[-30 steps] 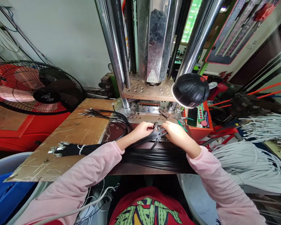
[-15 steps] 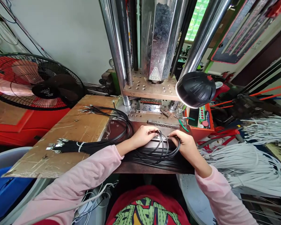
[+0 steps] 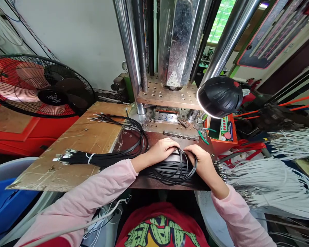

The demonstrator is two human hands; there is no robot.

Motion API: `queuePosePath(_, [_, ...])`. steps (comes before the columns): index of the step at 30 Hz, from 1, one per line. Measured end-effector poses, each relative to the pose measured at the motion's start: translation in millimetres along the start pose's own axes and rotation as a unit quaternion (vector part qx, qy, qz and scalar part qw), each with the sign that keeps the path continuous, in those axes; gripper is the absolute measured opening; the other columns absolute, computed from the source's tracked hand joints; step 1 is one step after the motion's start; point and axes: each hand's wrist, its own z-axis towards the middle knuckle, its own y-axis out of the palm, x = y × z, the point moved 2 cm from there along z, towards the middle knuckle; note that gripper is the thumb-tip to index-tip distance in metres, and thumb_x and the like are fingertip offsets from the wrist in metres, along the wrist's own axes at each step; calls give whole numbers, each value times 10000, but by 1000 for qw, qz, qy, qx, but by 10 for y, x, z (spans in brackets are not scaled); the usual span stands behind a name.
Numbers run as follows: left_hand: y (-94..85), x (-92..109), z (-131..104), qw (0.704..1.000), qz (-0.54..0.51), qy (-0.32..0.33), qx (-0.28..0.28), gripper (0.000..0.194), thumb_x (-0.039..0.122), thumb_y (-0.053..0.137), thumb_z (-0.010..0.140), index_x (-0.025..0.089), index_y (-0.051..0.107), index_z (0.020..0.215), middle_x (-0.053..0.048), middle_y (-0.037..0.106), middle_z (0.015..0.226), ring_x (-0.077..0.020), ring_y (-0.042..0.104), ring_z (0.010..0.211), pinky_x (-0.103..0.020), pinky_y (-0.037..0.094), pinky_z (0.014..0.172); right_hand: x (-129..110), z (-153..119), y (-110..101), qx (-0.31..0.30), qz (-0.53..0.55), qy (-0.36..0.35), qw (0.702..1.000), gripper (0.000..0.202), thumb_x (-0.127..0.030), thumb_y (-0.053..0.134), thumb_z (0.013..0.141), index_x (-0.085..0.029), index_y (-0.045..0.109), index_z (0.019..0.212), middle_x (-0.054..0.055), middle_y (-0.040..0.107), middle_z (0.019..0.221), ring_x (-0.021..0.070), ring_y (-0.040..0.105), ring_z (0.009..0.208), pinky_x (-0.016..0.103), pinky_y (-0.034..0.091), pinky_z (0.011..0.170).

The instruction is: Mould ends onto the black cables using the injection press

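Note:
My left hand [image 3: 162, 151] is closed, its thumb and forefinger pinching a black cable [image 3: 180, 163] whose loop hangs toward me. My right hand [image 3: 201, 160] is closed too, pinching cable near its small metal end, with more black loops under its fingers. Between the fingertips a bit of metal shows, mostly hidden. More black cables lie on the brown tabletop below the hands. To the left, a tied cable bundle [image 3: 79, 159] rests with its metal connectors on the wooden board, and a looser black bunch [image 3: 113, 119] curves behind it.
A press [image 3: 167, 99] with steel columns stands ahead, a metal bar [image 3: 181, 135] in front of it. Green-handled pliers [image 3: 203, 137] and a black lamp [image 3: 220, 97] are to the right. White cables [image 3: 275, 178] heap at right; a fan [image 3: 53, 97] stands left.
Both hands stay close together over the cables, the fingertips now slightly nearer each other. The cable loops have shifted a little. The whole view has moved slightly.

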Motion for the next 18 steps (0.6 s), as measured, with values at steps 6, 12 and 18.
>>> queuePosePath(6, [17,-17,-76,999,37,20,-31,250,83,482,893,177,692,990,-43,692,927,-166,624,906,-289,512,859,8,-15,107,-1,-48,12,999,165,-167,514,949,-204,582,1094,50,681,993,193,640,929,312,508,825])
queuePosePath(12, [12,-25,-55,998,38,32,-25,225,77,485,900,170,683,955,-42,669,898,-158,611,896,-273,505,855,-81,27,161,-35,-106,12,994,224,-136,479,957,-190,533,1168,75,677,1031,214,623,937,327,503,806])
queuePosePath(18, [30,-23,-80,994,86,44,-40,235,124,483,929,165,700,1008,-69,651,884,-180,604,875,-289,516,813,-152,74,198,-68,-196,8,978,203,-141,452,969,-191,516,1155,59,649,928,226,598,881,329,494,738])
